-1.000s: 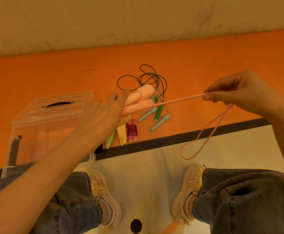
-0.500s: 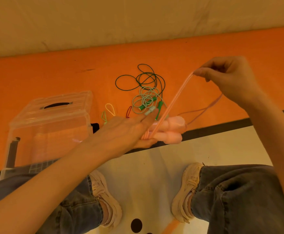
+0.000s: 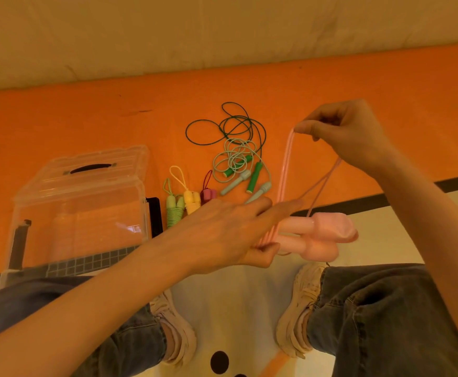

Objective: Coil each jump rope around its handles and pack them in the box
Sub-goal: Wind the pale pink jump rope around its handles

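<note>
My left hand (image 3: 230, 229) grips the two pink handles (image 3: 323, 236) of a jump rope side by side, their thick ends pointing right. My right hand (image 3: 350, 134) pinches the pink rope (image 3: 286, 167) and holds it taut above the handles; a slack loop hangs back down toward them. On the orange mat lie a dark green rope (image 3: 238, 126) and a pale green rope (image 3: 236, 161), both loose and tangled. Three coiled ropes rest beside the box: light green (image 3: 174, 210), yellow (image 3: 191, 200) and magenta (image 3: 208, 193). The clear plastic box (image 3: 81, 197) stands at the left.
The orange mat (image 3: 86, 118) ends at a black stripe (image 3: 418, 190), with a cream floor mat beneath my shoes. My knees in jeans fill the lower corners. A beige wall rises behind the mat.
My left hand pulled the pink handles down and right from over the pile toward my feet. My right hand swung up and left, taking the rope from horizontal to nearly vertical.
</note>
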{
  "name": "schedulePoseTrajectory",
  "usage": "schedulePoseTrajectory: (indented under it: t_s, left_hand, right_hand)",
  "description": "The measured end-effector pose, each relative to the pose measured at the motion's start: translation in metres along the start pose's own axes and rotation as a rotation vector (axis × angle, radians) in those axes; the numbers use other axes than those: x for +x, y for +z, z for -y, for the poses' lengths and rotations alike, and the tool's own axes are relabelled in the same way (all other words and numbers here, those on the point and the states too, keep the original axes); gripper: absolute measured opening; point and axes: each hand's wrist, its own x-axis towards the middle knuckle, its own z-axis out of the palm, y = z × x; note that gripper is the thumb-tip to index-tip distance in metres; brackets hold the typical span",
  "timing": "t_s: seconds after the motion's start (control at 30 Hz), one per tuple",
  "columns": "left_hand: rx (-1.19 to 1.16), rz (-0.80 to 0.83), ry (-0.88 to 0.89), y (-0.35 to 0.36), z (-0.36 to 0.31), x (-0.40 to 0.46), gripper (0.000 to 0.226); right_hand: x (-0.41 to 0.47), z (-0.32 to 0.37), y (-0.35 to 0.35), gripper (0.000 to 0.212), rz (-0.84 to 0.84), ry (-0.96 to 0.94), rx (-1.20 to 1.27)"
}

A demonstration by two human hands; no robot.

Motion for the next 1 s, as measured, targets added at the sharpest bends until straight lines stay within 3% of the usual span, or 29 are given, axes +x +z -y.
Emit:
schedulePoseTrajectory:
  t_s: [0.23,0.5,0.67,0.87,1.0]
  left_hand:
    - [-0.298,-0.042,-0.035,-0.002,0.005,-0.002,0.051]
    - [-0.717,-0.275,-0.397,-0.013,0.015,-0.003,0.046]
    - [-0.706,-0.427,-0.506,-0.015,0.017,0.001,0.039]
    - [-0.879,-0.473,-0.658,-0.013,0.019,0.000,0.041]
    - [-0.956,-0.528,-0.715,-0.014,0.023,0.004,0.040]
  right_hand:
    - [0.000,0.000,-0.001,0.017,0.019,0.059,0.053]
    - [-0.008,0.003,-0.006,0.013,0.102,0.055,0.118]
    - [-0.007,0.003,-0.002,0.019,0.122,0.179,0.008]
    - [-0.010,0.003,0.001,0.012,0.241,0.219,0.014]
    - [-0.015,0.010,0.004,0.030,0.364,0.202,0.045]
